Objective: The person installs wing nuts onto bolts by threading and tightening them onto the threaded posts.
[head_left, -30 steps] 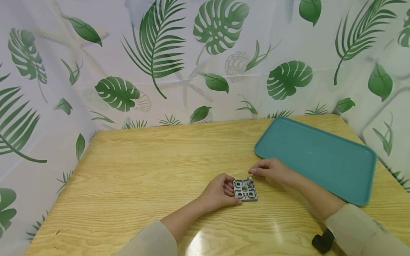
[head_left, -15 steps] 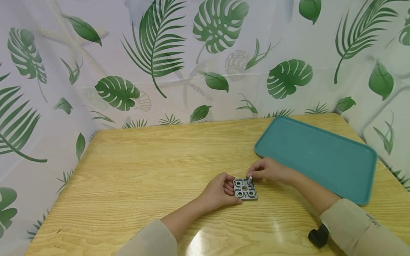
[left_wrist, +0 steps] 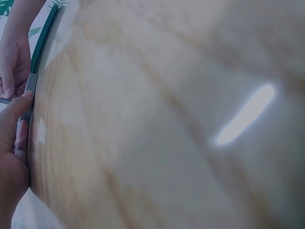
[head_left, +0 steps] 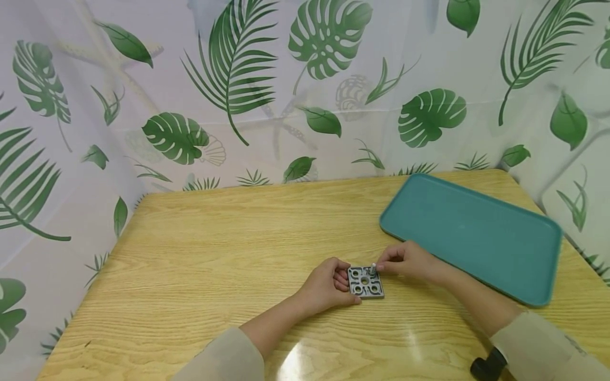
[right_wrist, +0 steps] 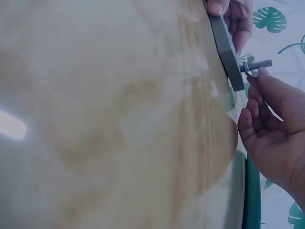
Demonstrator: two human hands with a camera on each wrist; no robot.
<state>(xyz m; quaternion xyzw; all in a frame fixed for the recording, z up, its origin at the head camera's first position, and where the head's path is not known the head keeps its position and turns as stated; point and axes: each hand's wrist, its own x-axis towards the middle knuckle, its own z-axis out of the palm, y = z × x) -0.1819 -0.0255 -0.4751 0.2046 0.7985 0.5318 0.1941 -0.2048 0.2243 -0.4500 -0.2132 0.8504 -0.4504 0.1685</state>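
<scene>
A square grey metal plate (head_left: 365,289) with several round holes lies on the wooden table. My left hand (head_left: 324,288) grips its left side, fingers behind and thumb along the near edge. Upright from the plate's far right corner stands a bolt (right_wrist: 263,63), and a wing nut (right_wrist: 250,59) sits low on its shaft, close to the plate. The thumb and index finger of my right hand (head_left: 410,260) pinch the wing nut from the right; its other fingers are curled in. In the left wrist view the plate (left_wrist: 31,85) shows edge-on, and fingers partly hide the bolt.
A teal tray (head_left: 472,233) lies at the back right of the table (head_left: 214,254), behind my right forearm. A black object (head_left: 487,366) shows beside the right sleeve at the near edge. A leaf-printed curtain (head_left: 267,106) hangs behind the table.
My right fingertips first came in to the far side of the bolt, then shifted right and nearer, round to its right side. The left hand and plate have stayed in place.
</scene>
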